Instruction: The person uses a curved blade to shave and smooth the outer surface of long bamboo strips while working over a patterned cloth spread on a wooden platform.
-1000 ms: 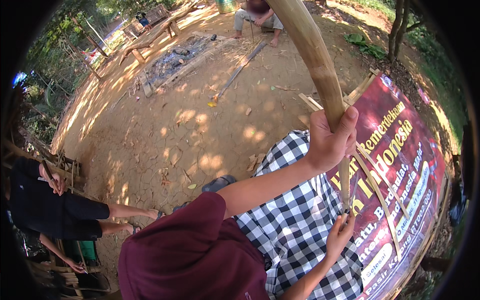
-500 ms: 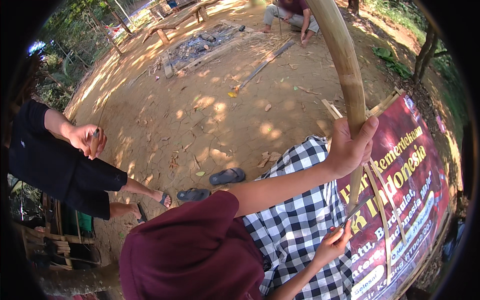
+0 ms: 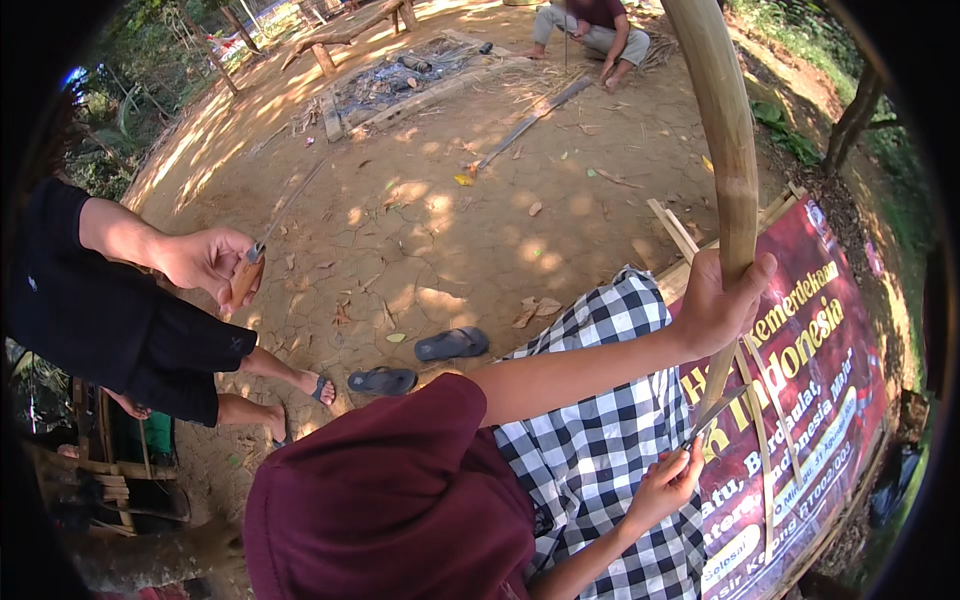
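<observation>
At left, a wooden-handled blade (image 3: 247, 272) is held nearer than before by a co-worker (image 3: 110, 310). Beside the checked cloth (image 3: 590, 390), a pole (image 3: 735, 150) is gripped by the left hand (image 3: 718, 305); near its lower end, a knife (image 3: 718, 407) is gripped by the right hand (image 3: 665, 490). Open ground (image 3: 460, 240) is edged by a banner (image 3: 800, 230) and sandals (image 3: 452, 343).
</observation>
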